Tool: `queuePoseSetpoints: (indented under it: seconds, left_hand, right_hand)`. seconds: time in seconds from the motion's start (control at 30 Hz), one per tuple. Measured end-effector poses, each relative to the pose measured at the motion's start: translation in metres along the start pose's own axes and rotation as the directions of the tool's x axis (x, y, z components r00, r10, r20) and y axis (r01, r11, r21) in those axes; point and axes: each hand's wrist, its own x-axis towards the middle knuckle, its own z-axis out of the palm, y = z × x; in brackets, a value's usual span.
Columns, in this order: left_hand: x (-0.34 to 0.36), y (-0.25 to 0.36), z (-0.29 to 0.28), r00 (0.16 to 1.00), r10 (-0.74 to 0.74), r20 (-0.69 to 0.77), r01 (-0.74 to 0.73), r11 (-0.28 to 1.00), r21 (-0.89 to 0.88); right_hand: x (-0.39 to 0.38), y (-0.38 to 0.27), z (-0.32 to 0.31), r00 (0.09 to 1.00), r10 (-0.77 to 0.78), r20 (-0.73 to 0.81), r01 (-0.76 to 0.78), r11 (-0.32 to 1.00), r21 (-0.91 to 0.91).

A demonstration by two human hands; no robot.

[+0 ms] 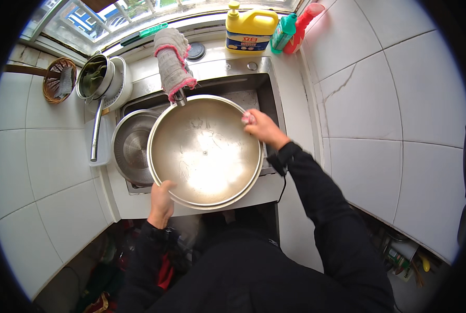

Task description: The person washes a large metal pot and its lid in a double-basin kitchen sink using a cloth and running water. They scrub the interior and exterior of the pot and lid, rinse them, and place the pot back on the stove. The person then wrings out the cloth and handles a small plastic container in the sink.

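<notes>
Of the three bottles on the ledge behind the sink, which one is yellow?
The large jug with a handle and pump top, leftmost of the three; the smaller green bottle and red bottle stand to its right.

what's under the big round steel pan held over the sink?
Under the big round steel pan, the steel sink shows only at its back and right edges. A smaller round steel basin sticks out at left, partly overlapped. The rest of the sink floor is covered.
</notes>
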Motion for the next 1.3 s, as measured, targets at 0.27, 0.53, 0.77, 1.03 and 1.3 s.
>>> queuePoseSetpoints:
  seconds: [0.27, 0.53, 0.77, 1.03, 1.3]
  left_hand:
    - [-0.015, -0.037, 0.028, 0.982, 0.186, 0.026, -0.188, 0.979, 0.077]
    - [-0.014, -0.039, 0.05, 0.977, 0.159, 0.142, -0.16, 0.987, 0.001]
    - [-0.009, -0.048, 0.054, 0.979, 0.121, 0.163, -0.159, 0.957, 0.244]
    - [-0.004, -0.022, 0.035, 0.973, 0.219, 0.068, -0.226, 0.966, 0.126]
    - [-0.01, -0.02, 0.037, 0.958, 0.236, 0.164, -0.258, 0.958, 0.126]
  right_hand:
    - [-0.056, -0.042, 0.022, 0.905, -0.395, -0.156, 0.254, 0.798, -0.546]
    - [-0.034, -0.025, 0.063, 0.959, -0.106, 0.264, 0.248, 0.768, -0.591]
    - [0.027, -0.004, 0.116, 0.963, -0.014, -0.267, 0.048, 0.991, 0.121]
    - [-0.06, -0.034, 0.11, 0.696, -0.324, 0.641, 0.457, 0.888, -0.047]
    - [-0.043, 0.0, 0.034, 0.955, -0.004, 0.297, 0.224, 0.666, -0.711]
